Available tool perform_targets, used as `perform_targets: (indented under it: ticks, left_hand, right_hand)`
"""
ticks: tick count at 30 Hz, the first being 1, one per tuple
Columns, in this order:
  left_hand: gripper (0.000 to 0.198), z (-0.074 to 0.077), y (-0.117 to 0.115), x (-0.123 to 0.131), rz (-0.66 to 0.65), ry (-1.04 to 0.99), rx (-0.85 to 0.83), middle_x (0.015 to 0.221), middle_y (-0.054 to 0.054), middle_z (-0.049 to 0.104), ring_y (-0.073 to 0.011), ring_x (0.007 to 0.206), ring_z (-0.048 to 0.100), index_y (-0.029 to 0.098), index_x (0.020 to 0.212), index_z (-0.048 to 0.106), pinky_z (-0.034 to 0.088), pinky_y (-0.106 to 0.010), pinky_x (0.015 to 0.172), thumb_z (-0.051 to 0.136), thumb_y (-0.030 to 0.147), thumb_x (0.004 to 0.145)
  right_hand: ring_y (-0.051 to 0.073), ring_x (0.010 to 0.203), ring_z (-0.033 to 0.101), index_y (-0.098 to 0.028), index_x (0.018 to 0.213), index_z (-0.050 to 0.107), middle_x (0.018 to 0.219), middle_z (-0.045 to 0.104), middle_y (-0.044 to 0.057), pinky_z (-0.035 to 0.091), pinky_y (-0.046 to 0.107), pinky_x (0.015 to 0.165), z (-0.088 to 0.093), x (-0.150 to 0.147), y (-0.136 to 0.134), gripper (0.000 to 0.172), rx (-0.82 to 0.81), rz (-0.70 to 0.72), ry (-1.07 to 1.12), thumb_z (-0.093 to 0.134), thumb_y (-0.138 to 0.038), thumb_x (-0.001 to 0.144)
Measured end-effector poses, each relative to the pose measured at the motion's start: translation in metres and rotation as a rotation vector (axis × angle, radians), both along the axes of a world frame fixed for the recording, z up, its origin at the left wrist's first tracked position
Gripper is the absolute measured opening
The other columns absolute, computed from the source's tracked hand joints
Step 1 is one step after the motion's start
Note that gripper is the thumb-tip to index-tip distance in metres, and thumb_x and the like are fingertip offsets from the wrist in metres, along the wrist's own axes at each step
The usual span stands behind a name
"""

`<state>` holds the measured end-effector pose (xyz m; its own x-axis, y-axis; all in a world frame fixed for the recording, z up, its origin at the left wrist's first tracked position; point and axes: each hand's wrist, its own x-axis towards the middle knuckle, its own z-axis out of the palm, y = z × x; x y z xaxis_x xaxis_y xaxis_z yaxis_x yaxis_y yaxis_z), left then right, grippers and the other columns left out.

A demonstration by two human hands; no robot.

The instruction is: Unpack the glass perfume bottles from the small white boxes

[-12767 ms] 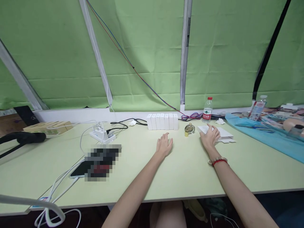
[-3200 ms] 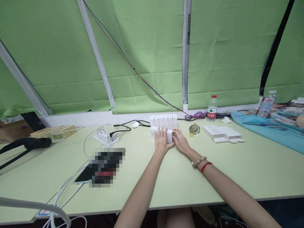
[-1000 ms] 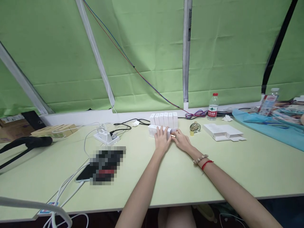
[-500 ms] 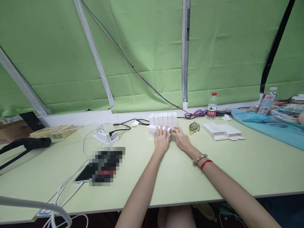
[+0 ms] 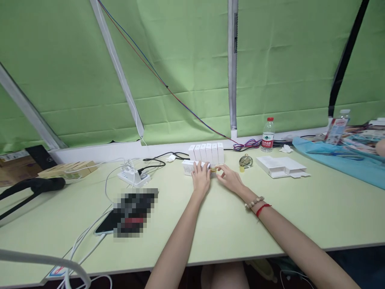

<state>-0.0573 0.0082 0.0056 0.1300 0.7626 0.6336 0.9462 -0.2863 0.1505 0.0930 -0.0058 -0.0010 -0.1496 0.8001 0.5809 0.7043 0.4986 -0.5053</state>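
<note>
I log a box (image 5: 188, 167), long axis left-right, under left hand (image 5: 201, 178); gold piece (image 5: 213, 170) just left of right hand (image 5: 229, 178); whether either's fingers grip, I cannot tell.

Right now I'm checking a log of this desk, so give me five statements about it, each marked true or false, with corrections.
1. The left hand is on a white box lying on the desk. True.
2. The right hand rests on the power strip. False: its fingertips are at a gold-coloured item by that box's right end.
3. The red-capped bottle stands upright. True.
4. The row of white boxes stands beyond the hands. True.
5. The round metallic item lies left of that row. False: it lies to the right of it.
</note>
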Motion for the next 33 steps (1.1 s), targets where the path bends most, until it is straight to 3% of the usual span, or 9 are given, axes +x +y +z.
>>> perform_targets:
  ticks: [3,12,33]
  left_hand:
    - [0.038,0.001,-0.001,0.000,-0.035,-0.014,-0.019,0.135,-0.007,0.040,-0.0270,0.132,0.024,0.028,0.122,0.049,0.038,-0.042,0.094,0.030,0.034,0.090]
    - [0.040,-0.003,-0.001,0.003,-0.077,0.055,-0.023,0.138,-0.006,0.038,-0.0247,0.134,0.021,0.029,0.126,0.045,0.036,-0.041,0.095,0.026,0.032,0.091]
    - [0.042,-0.003,-0.001,0.008,-0.029,0.016,0.003,0.139,-0.004,0.037,-0.0226,0.135,0.019,0.029,0.127,0.043,0.032,-0.040,0.099,0.021,0.029,0.092]
  right_hand:
    - [0.012,0.079,0.060,-0.025,0.121,0.046,0.114,0.053,0.005,0.044,0.025,0.065,-0.003,-0.011,-0.002,0.040,-0.026,0.011,-0.072,0.050,-0.027,0.081]
    - [0.018,0.086,0.058,-0.023,0.110,0.049,0.109,0.057,0.005,0.043,0.028,0.064,-0.007,-0.010,0.005,0.024,-0.041,-0.088,-0.086,0.043,-0.029,0.087]
    - [0.016,0.084,0.058,-0.019,0.104,0.049,0.107,0.055,0.007,0.042,0.025,0.062,0.007,-0.008,-0.003,0.019,0.046,-0.019,-0.118,0.041,-0.024,0.088]
